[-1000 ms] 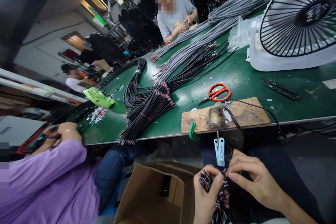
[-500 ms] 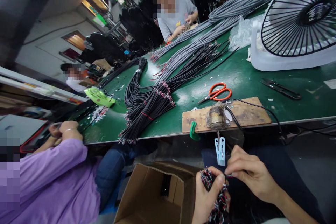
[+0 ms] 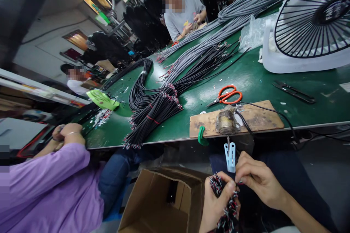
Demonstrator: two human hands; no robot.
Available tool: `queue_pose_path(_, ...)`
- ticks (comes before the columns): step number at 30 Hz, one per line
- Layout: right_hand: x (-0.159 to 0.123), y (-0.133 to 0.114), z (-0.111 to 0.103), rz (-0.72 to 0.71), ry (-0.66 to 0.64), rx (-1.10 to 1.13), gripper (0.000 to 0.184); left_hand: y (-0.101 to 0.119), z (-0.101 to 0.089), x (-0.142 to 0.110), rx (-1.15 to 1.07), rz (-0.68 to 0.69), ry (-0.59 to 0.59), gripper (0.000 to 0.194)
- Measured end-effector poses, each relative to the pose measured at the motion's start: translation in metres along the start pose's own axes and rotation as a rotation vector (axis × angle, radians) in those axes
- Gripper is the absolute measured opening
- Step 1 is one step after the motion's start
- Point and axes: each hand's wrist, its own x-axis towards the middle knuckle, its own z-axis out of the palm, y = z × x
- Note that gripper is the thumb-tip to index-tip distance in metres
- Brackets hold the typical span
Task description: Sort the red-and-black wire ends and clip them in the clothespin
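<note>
My left hand [image 3: 212, 205] is wrapped around a bundle of black cables [image 3: 231, 213], whose stripped red, white and black wire ends stick out between thumb and fingers. Close against it, my right hand [image 3: 261, 180] pinches the end of one cable, with a bit of red wire showing at the fingertips. Just above both hands, a light blue clothespin [image 3: 230, 156] hangs from the shaft of a small motor [image 3: 226, 122]. The motor sits on a wooden board [image 3: 265, 114] at the table's edge, held by a green clamp [image 3: 201, 136].
On the green table [image 3: 254, 83] lie orange-handled scissors [image 3: 229, 95], black snips [image 3: 294, 91], black cable bundles [image 3: 155, 111] and grey cables [image 3: 207, 43]. A fan [image 3: 314, 18] stands at right. Below is an open cardboard box [image 3: 155, 204]. A person in purple [image 3: 54, 185] sits at left; others work further back.
The camera view has shifted slightly. Both hands stay at the bundle, the right still pinching a wire end, with only a small movement of its fingers.
</note>
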Motion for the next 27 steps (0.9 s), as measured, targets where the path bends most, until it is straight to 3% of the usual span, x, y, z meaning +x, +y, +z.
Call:
queue_pose_path(4, -0.002, -0.002, 0.001, 0.153, -0.013, 0.084, 0.028, 0.007, 0.002, 0.000, 0.155, 0.133, 0.024, 0.040)
queue_pose_path(8, 0.001, -0.002, -0.001, 0.464, -0.136, 0.430, 0.037, 0.014, 0.006, -0.002, 0.250, 0.312, 0.029, 0.031)
queue_pose_path(11, 0.012, -0.002, -0.002, 0.577, -0.137, 0.566, 0.038, 0.018, 0.006, -0.004, 0.278, 0.408, -0.007, 0.023)
queue_pose_path(17, 0.045, -0.004, 0.004, 0.607, 0.105, 0.633, 0.054, 0.030, 0.002, -0.003, 0.345, 0.564, 0.023, 0.014)
queue_pose_path(27, 0.045, -0.003, 0.016, 0.595, 0.117, 0.839, 0.045, 0.022, 0.007, 0.003, 0.283, 0.431, 0.273, 0.030)
